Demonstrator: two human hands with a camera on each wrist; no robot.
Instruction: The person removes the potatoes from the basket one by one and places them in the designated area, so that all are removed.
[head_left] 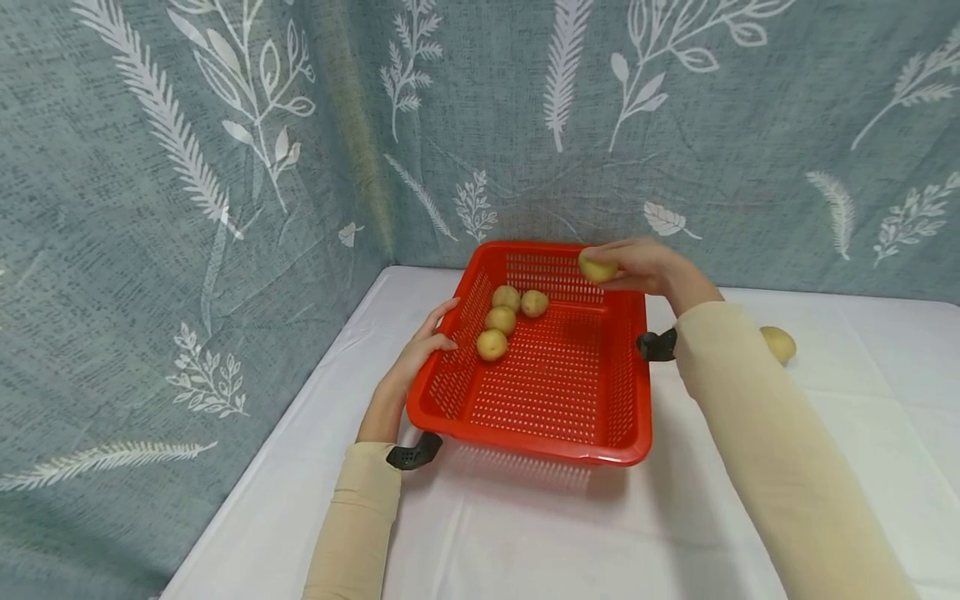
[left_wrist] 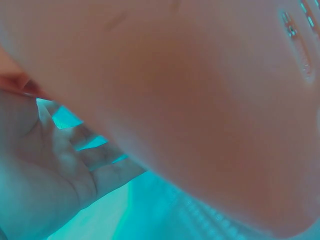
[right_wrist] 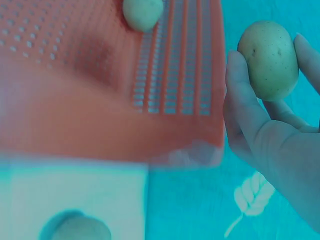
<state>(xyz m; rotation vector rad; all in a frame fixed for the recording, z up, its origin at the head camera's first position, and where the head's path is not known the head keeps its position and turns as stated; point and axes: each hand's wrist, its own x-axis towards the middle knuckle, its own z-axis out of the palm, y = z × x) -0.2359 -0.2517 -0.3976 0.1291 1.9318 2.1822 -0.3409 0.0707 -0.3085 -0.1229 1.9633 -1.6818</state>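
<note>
"How does the right hand [head_left: 643, 264] look?"
"Reaching farther forward, its thumb and fingertips set in a pinch."
"And the left hand [head_left: 418, 357]?"
"Nearer the body, thumb spread from the fingers in a grip."
"The arms?"
"Both stretch forward in beige sleeves [head_left: 776, 442], the right one slanting more sharply inward."

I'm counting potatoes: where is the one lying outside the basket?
In the head view, the loose potato lies on the white tablecloth, right of the red basket, partly hidden by the right sleeve.
</note>
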